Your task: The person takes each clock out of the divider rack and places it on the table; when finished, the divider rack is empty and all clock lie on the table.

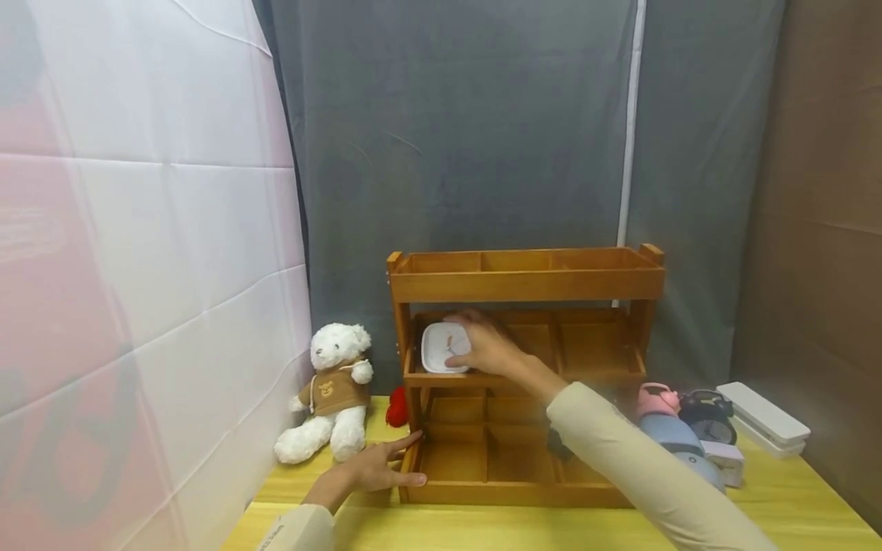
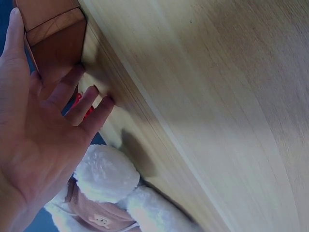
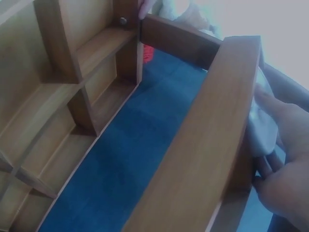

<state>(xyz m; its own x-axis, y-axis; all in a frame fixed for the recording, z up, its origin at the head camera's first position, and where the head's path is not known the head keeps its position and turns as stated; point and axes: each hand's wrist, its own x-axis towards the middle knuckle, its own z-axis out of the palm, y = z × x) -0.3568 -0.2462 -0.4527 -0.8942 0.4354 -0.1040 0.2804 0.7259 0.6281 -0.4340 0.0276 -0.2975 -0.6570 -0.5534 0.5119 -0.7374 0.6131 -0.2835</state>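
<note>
My right hand (image 1: 485, 346) grips a white rounded-square object (image 1: 436, 348) by its right side, at the left compartment of the middle tier. Small orange and grey marks show on its face; its exact kind is unclear. In the right wrist view, my thumb and fingers hold this white object (image 3: 263, 123) behind a wooden board. The brown wooden three-tier shelf (image 1: 527, 285) has divided compartments. Low on its left side, my left hand (image 1: 375, 467) touches the side panel with fingers extended. The left wrist view has this hand (image 2: 46, 121) beside the shelf's corner (image 2: 55, 43).
A white teddy bear (image 1: 338, 394) in a brown top sits left of the shelf, near a red item (image 1: 397, 408). To the right stand a pink item (image 1: 658, 399), a blue-grey object (image 1: 671, 432), a black alarm clock (image 1: 710, 425) and a white case (image 1: 765, 413).
</note>
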